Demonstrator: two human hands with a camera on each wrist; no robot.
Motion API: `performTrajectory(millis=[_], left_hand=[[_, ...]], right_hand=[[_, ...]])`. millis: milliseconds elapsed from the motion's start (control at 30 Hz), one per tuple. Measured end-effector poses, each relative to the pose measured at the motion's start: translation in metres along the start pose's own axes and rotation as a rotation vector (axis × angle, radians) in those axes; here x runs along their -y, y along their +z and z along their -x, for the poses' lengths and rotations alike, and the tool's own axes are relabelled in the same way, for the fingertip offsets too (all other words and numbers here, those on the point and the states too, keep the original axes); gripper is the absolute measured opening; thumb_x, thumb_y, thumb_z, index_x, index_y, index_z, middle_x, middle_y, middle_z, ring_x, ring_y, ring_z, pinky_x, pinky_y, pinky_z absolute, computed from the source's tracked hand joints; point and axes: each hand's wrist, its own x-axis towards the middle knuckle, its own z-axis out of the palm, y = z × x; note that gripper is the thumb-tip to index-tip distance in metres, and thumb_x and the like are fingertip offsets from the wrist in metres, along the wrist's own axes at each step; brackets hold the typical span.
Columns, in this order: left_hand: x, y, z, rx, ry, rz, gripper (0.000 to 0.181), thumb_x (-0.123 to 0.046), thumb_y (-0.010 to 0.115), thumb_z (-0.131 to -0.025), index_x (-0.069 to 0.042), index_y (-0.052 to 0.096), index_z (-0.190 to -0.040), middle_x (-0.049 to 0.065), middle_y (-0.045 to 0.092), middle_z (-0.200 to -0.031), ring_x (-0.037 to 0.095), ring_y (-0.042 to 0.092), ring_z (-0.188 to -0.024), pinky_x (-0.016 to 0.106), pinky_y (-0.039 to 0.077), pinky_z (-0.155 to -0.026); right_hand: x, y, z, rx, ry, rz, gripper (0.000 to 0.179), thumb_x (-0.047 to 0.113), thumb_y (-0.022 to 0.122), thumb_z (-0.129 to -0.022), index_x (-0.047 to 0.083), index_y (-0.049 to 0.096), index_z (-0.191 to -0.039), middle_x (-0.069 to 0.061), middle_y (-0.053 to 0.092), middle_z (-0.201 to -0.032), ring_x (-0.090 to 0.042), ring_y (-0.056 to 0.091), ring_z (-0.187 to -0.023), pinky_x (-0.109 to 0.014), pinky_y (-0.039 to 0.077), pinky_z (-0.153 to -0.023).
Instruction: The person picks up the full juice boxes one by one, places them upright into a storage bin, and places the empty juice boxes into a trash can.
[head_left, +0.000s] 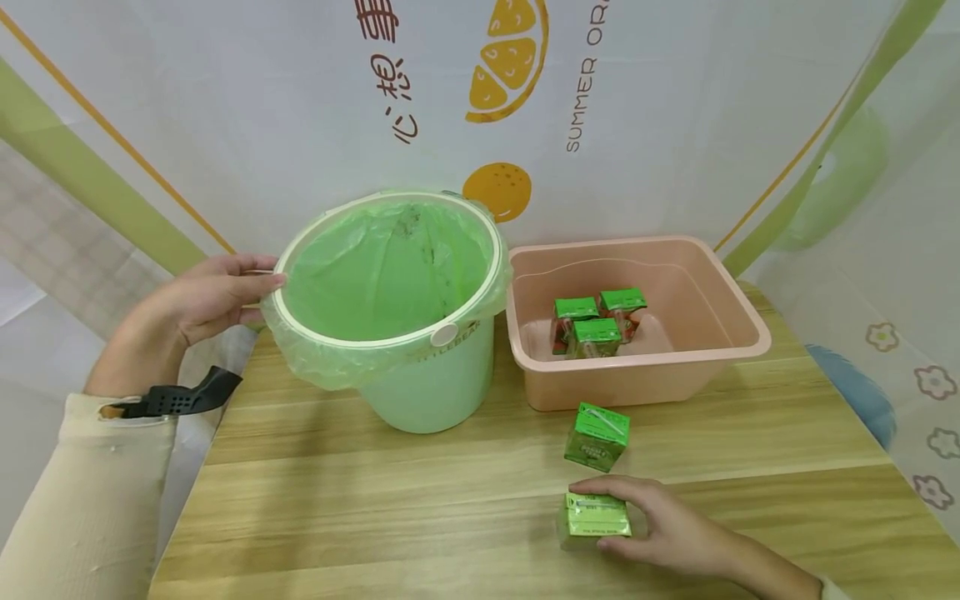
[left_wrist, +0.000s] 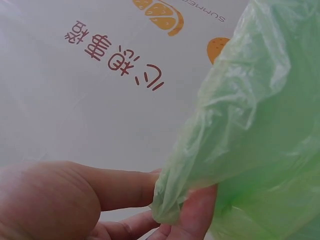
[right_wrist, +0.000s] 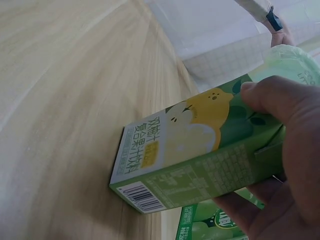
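My left hand [head_left: 217, 293] pinches the left rim of a light green bucket [head_left: 435, 400], thumb on one side and fingers on the other. A thin green plastic bag [left_wrist: 235, 115] lines the bucket and folds over that rim, between thumb and fingers. At the front of the table, my right hand [head_left: 656, 525] grips a yellow-green juice box [head_left: 596, 518] by its upper part. Lemon pictures and a barcode show on that juice box in the right wrist view, its base close to the wood. Just behind it stands a darker green juice box [head_left: 597, 436].
A pink plastic basin [head_left: 637, 379] stands right of the bucket, with three green-topped juice boxes [head_left: 597, 331] inside at its left. Everything rests on a wood-grain table [head_left: 375, 508]. A white curtain [head_left: 300, 100] with orange prints hangs close behind.
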Motion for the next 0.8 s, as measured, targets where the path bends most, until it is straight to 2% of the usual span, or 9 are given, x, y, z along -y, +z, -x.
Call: performTrajectory(millis=[233,367,600,700,800], left_hand=[[0.001,0.0,-0.001,-0.002,0.0,0.024,0.031,-0.005,0.052,-0.106,0.006,0.04,-0.132,0.001,0.068,-0.104,0.011,0.069,-0.09,0.027,0.06,-0.079],[0.0,0.001,-0.001,0.001,0.0,0.042,0.029,-0.004,0.051,-0.106,0.006,0.04,-0.131,0.001,0.068,-0.102,0.011,0.069,-0.088,0.027,0.06,-0.078],[0.0,0.002,0.0,0.004,-0.002,0.046,0.027,-0.003,0.05,-0.106,0.005,0.041,-0.13,0.002,0.067,-0.103,0.012,0.069,-0.088,0.027,0.06,-0.078],[0.0,0.002,-0.001,0.004,-0.003,0.05,0.03,-0.003,0.05,-0.106,0.007,0.039,-0.132,0.002,0.067,-0.103,0.012,0.069,-0.088,0.027,0.06,-0.077],[-0.001,0.002,-0.001,0.002,-0.008,0.052,0.032,-0.003,0.049,-0.106,0.008,0.037,-0.133,0.002,0.067,-0.102,0.012,0.069,-0.088,0.026,0.06,-0.077]], right_hand=[[0.003,-0.009,-0.003,-0.046,-0.055,-0.001,0.055,0.016,0.078,-0.092,0.013,0.056,-0.142,-0.002,0.063,-0.136,-0.008,0.059,-0.117,-0.021,0.048,-0.096],[0.01,-0.02,-0.007,-0.063,-0.053,0.014,0.055,0.016,0.079,-0.091,0.014,0.057,-0.141,-0.001,0.064,-0.136,-0.008,0.06,-0.115,-0.02,0.05,-0.094],[0.031,-0.049,-0.015,-0.042,0.003,0.045,0.056,0.016,0.078,-0.092,0.016,0.056,-0.143,0.001,0.065,-0.13,-0.006,0.061,-0.104,-0.024,0.055,-0.084],[0.039,-0.064,-0.022,-0.046,-0.019,0.051,0.057,0.012,0.079,-0.091,0.016,0.056,-0.142,0.0,0.064,-0.129,-0.007,0.062,-0.102,-0.023,0.055,-0.081],[0.049,-0.079,-0.033,-0.057,-0.079,0.048,0.058,0.005,0.08,-0.088,0.011,0.057,-0.141,-0.002,0.066,-0.129,-0.009,0.064,-0.1,-0.022,0.055,-0.08]])
